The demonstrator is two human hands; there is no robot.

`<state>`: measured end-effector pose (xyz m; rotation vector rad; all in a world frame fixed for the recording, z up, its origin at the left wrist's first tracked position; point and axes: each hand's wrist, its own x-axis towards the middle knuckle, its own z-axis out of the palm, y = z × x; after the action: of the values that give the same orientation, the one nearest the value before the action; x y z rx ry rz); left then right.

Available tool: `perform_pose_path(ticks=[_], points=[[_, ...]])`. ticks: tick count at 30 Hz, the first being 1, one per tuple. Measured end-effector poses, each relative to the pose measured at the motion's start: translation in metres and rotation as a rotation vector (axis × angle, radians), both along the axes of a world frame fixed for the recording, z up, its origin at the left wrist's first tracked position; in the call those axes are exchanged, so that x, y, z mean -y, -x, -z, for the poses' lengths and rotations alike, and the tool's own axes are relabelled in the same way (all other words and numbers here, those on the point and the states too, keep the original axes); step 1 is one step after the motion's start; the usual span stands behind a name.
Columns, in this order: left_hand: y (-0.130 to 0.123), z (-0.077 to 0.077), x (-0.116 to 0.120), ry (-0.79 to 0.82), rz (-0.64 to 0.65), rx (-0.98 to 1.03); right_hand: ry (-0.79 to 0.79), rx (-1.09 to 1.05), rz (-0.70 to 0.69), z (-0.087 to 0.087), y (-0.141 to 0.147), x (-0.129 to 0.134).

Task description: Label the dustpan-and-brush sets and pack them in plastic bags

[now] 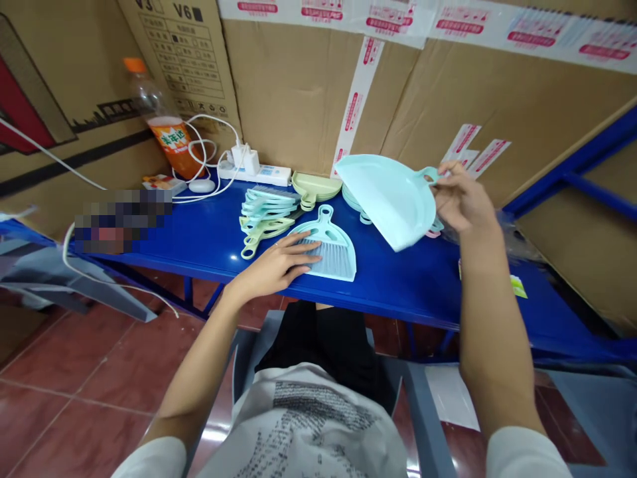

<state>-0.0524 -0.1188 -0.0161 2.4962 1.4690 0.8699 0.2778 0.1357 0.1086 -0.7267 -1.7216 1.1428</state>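
Brush lies in a pale-blue dustpan on the blue bench, just in front of you, bristles toward you; that pair looks done. Your left hand rests over its left side, fingers spread, clamped on nothing; your right hand has thumb and fingers closed on the handle of a raised dustpan, tilted, clear of the bench, no brush seen in it.

Remaining, apparently unpaired: pile of loose brushes, light blue and green, left of the pair; stack of green dustpans behind it; more pale-blue dustpans, partly hidden by the raised one; pink piece near your right hand, too covered to identify. Only one pair shows; judged from that, most pieces are left; counts within the piles cannot be told.
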Motion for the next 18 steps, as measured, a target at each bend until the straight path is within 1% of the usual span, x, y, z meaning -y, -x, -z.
perform_pose_path(ticks=[3, 5, 6, 9, 12, 14, 18], points=[[0.0, 0.001, 0.0, 0.004, 0.007, 0.004, 0.175, 0.047, -0.069, 0.025, -0.012, -0.003], [0.001, 0.002, 0.0, 0.0, 0.012, 0.006, 0.238, 0.13, -0.08, 0.035, -0.014, -0.002], [0.002, 0.002, 0.0, -0.001, 0.013, 0.008, 0.241, 0.181, -0.081, 0.039, -0.015, -0.001], [0.003, 0.004, 0.0, 0.006, 0.015, 0.012, 0.185, 0.322, -0.138, 0.048, -0.01, 0.001], [0.004, 0.004, 0.0, 0.013, 0.014, 0.012, 0.125, 0.38, -0.177, 0.06, 0.001, 0.0], [0.004, 0.005, 0.0, 0.011, 0.016, 0.015, 0.075, 0.422, -0.116, 0.068, 0.009, -0.002], [0.004, 0.005, 0.0, 0.006, 0.021, 0.021, -0.092, 0.579, 0.081, 0.081, 0.019, -0.006]])
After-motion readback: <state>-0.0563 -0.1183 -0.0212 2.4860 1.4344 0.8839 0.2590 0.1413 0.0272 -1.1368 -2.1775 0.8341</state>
